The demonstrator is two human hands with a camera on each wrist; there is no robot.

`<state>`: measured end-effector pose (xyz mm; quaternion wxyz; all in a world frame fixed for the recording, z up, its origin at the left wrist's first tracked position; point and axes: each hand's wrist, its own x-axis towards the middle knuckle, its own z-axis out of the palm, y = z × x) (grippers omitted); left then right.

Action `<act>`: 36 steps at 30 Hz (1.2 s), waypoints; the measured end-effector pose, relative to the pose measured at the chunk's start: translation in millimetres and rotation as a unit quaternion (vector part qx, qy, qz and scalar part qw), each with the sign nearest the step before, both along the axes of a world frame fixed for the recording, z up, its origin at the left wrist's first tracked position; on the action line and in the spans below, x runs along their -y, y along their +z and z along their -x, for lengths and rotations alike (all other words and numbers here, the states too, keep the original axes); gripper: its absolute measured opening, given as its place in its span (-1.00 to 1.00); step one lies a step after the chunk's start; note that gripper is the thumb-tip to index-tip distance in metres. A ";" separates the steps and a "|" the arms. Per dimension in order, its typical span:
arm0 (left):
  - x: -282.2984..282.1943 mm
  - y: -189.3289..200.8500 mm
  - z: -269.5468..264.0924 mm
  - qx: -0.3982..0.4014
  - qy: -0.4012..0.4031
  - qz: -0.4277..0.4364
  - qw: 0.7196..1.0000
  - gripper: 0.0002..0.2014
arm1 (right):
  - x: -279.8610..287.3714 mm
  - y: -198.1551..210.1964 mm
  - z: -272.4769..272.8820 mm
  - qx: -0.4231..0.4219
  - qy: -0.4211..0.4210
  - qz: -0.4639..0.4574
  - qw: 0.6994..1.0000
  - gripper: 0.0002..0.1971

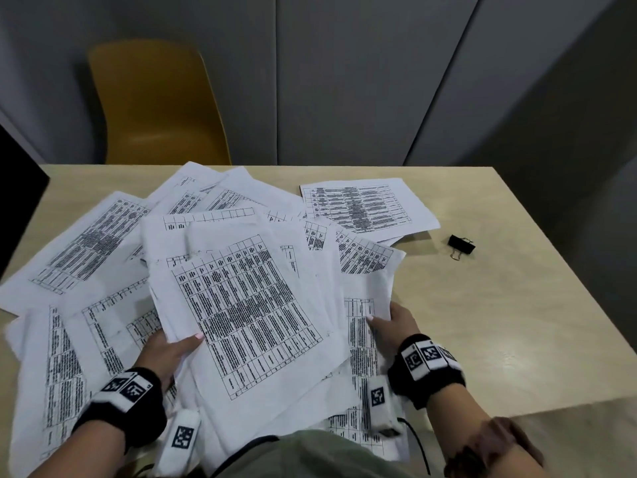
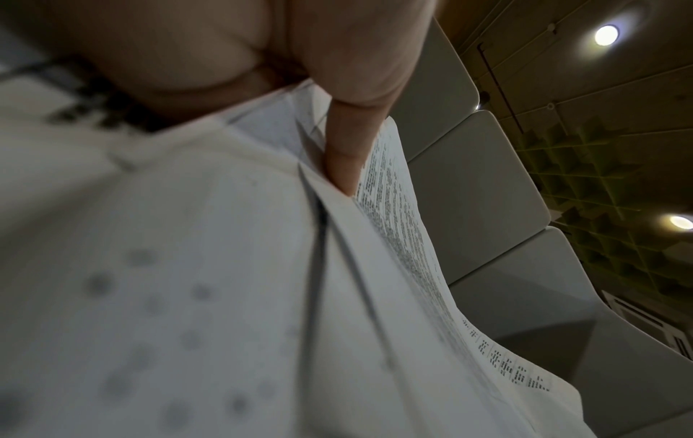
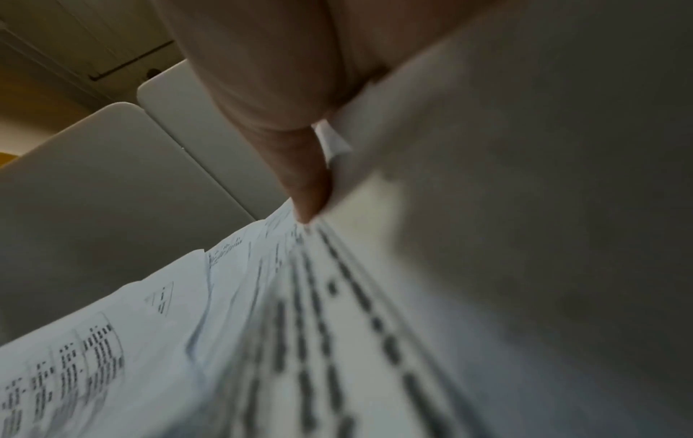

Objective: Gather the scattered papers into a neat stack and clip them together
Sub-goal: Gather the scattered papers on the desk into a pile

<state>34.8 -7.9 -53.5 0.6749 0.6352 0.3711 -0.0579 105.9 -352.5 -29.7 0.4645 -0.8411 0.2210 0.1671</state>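
Observation:
Several printed sheets lie fanned over the left and middle of the table. A loose bundle of papers (image 1: pixel 251 312) is lifted at the centre. My left hand (image 1: pixel 172 350) pinches its left edge, thumb on top, and the left wrist view shows the thumb (image 2: pixel 349 148) pressed on the papers (image 2: pixel 232 296). My right hand (image 1: pixel 391 322) grips the bundle's right edge; in the right wrist view its thumb (image 3: pixel 300 177) pinches the papers (image 3: pixel 262 340). One separate sheet (image 1: pixel 362 208) lies far right. A black binder clip (image 1: pixel 461 244) sits on the bare table to the right of it.
The light wooden table (image 1: pixel 510 305) has bare surface on its right side. A yellow chair (image 1: pixel 155 105) stands behind the far edge. Grey wall panels (image 1: pixel 344 81) close the back. A dark object (image 1: pixel 17 194) stands at the left edge.

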 end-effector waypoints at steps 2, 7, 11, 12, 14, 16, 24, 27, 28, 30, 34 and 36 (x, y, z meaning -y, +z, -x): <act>-1.2 -1.6 -0.1 -0.004 0.002 0.002 1.000 -0.69 | 7.5 3.1 -0.9 0.012 -0.007 0.033 0.999 -0.74; -1.6 -3.3 -1.4 -0.007 0.002 -0.001 1.000 -0.67 | 29.2 9.0 -7.3 0.004 -0.026 0.079 0.997 -0.71; -2.1 -3.7 -1.9 -0.004 0.003 -0.004 1.000 -0.69 | 33.7 13.8 -7.9 0.002 0.003 0.108 0.994 -0.76; -1.6 -3.4 -1.9 -0.003 0.002 -0.004 1.000 -0.68 | 33.1 15.5 -7.5 0.004 0.010 0.114 0.993 -0.77; -1.8 -4.7 -1.9 0.000 0.005 -0.004 1.000 -0.68 | 30.3 19.9 -7.5 0.003 0.025 0.127 0.992 -0.79; -2.0 -5.3 -2.2 0.000 0.005 -0.007 1.000 -0.68 | 30.4 28.4 -9.0 0.032 0.016 0.163 0.986 -0.78; -3.4 -9.1 -1.8 0.004 0.003 -0.014 1.000 -0.65 | 46.3 87.7 -16.9 0.054 0.072 0.315 0.945 -0.84; -2.0 -6.3 -0.3 0.011 -0.008 -0.024 1.000 -0.71 | 42.8 104.6 -11.9 0.081 0.048 0.359 0.928 -0.86; -0.9 -5.4 0.3 0.015 -0.011 -0.025 0.999 -0.74 | 41.0 109.3 -9.6 0.087 0.040 0.366 0.926 -0.85; -0.8 -4.2 0.6 0.022 -0.015 -0.025 0.999 -0.76 | 38.6 119.3 -5.6 0.091 0.033 0.371 0.924 -0.78; -4.5 -9.7 -0.2 0.026 -0.016 -0.027 0.999 -0.77 | 38.2 140.1 2.5 0.090 0.020 0.385 0.918 -0.74; -5.9 -11.6 -0.4 0.024 -0.018 -0.028 0.999 -0.76 | 38.8 149.6 8.1 0.094 0.011 0.391 0.916 -0.76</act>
